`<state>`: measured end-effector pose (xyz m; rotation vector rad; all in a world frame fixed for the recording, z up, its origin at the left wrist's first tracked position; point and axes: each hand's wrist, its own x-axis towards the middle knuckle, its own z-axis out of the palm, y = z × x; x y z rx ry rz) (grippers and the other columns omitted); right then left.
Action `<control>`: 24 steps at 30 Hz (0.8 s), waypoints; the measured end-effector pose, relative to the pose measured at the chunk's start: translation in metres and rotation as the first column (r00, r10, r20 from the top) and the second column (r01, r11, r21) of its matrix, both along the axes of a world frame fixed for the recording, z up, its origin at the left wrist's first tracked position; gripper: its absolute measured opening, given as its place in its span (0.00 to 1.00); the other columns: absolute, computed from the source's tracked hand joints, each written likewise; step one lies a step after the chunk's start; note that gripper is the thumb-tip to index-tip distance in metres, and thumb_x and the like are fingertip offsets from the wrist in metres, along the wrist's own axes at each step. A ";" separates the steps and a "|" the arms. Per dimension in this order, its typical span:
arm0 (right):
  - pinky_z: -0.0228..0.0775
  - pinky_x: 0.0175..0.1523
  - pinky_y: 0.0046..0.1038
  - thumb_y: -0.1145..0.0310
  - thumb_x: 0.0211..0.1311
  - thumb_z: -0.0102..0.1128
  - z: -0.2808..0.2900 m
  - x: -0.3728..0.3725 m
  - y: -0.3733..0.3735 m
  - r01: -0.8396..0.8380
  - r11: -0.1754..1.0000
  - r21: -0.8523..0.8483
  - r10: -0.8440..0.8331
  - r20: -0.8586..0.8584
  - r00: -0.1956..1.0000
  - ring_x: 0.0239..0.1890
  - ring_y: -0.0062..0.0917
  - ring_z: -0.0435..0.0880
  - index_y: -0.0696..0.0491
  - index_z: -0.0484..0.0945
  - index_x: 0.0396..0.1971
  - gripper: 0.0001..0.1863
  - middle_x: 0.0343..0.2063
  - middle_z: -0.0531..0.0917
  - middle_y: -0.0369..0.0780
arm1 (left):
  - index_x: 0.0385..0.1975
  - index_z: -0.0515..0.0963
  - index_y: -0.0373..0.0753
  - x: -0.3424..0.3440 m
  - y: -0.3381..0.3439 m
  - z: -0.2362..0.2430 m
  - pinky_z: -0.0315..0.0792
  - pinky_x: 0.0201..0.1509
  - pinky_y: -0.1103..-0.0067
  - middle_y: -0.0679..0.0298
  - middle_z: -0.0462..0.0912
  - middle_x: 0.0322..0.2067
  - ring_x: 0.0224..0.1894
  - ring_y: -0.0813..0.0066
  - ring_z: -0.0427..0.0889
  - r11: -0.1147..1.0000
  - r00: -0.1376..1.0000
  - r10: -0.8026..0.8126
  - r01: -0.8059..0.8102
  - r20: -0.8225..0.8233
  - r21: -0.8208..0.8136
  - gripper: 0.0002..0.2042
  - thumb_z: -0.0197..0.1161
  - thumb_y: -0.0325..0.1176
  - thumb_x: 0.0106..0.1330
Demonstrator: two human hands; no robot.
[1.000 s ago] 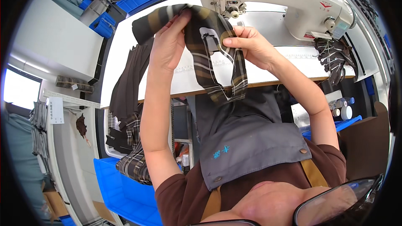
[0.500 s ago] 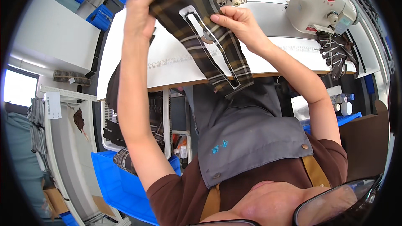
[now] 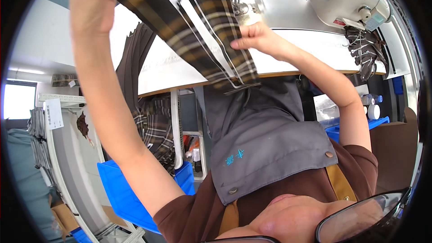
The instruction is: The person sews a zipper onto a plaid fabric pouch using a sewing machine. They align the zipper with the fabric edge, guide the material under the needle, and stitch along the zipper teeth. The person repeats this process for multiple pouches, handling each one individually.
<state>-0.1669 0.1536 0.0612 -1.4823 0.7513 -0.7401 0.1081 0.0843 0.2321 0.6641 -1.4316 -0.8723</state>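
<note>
A dark plaid fabric piece [image 3: 198,56], brown with mustard and cream lines, is stretched between my two hands. A long narrow slot with a white border runs down its middle, and a white surface shows through it. My left hand [image 3: 92,9] grips the upper left corner, partly cut off by the top of the view. On the right edge, my right hand [image 3: 258,40] pinches the cloth, thumb on top. The lower end of the piece hangs at the table's front edge, over my grey apron [image 3: 274,144]. Behind my right hand stands a sewing machine [image 3: 348,2].
The white worktable [image 3: 297,58] has a wooden front edge. Dark brown strips [image 3: 366,51] lie at its right end. Dark brown cloth [image 3: 135,63] and plaid cloth [image 3: 157,126] hang at the left, above a blue bin [image 3: 123,193]. Bottles [image 3: 372,110] stand at the lower right.
My left hand has swung left and up, drawing the plaid piece with it. My right hand has come slightly lower. Dark brown and plaid cloth at the table's left now shows more fully.
</note>
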 end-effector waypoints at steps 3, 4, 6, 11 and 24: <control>0.58 0.26 0.16 0.68 0.58 0.62 -0.042 -0.026 0.019 0.144 0.988 0.056 -0.136 -0.126 0.983 0.21 0.08 0.66 0.58 0.78 0.41 0.13 0.20 0.76 0.27 | 0.29 0.78 0.30 -0.036 -0.025 -0.058 0.74 0.37 0.80 0.62 0.81 0.27 0.26 0.74 0.80 0.988 0.973 0.084 -0.110 0.215 0.109 0.14 0.73 0.28 0.45; 0.56 0.24 0.17 0.70 0.58 0.61 -0.028 -0.023 0.033 0.154 0.988 -0.014 -0.151 -0.314 0.938 0.19 0.09 0.63 0.61 0.74 0.48 0.18 0.15 0.71 0.28 | 0.31 0.79 0.28 -0.035 -0.028 -0.084 0.75 0.36 0.80 0.59 0.83 0.28 0.27 0.74 0.80 0.968 0.962 0.170 -0.204 0.212 0.148 0.15 0.74 0.28 0.45; 0.57 0.25 0.18 0.74 0.59 0.58 -0.020 -0.021 0.060 0.221 0.975 0.012 -0.213 -0.225 0.951 0.18 0.11 0.59 0.55 0.57 0.63 0.32 0.13 0.65 0.28 | 0.37 0.79 0.30 -0.028 -0.061 -0.143 0.74 0.44 0.79 0.58 0.83 0.35 0.34 0.72 0.82 0.867 0.968 0.045 -0.162 0.248 0.472 0.17 0.73 0.27 0.46; 0.63 0.34 0.18 0.81 0.60 0.49 -0.039 -0.032 0.054 0.212 0.953 -0.216 -0.248 -0.155 0.956 0.26 0.15 0.70 0.49 0.52 0.66 0.33 0.20 0.72 0.34 | 0.35 0.79 0.31 -0.053 -0.099 -0.215 0.77 0.38 0.78 0.58 0.83 0.32 0.31 0.72 0.82 0.770 0.994 -0.077 0.008 0.080 0.638 0.12 0.69 0.22 0.50; 0.73 0.34 0.25 0.75 0.44 0.56 -0.067 -0.034 -0.065 -0.162 0.259 -0.952 -0.577 -0.287 0.765 0.32 0.25 0.81 0.54 0.78 0.38 0.16 0.40 0.80 0.37 | 0.53 0.70 0.32 -0.065 -0.109 -0.232 0.71 0.49 0.79 0.53 0.76 0.48 0.46 0.73 0.78 0.872 0.992 0.075 -0.018 -0.099 0.488 0.24 0.66 0.23 0.54</control>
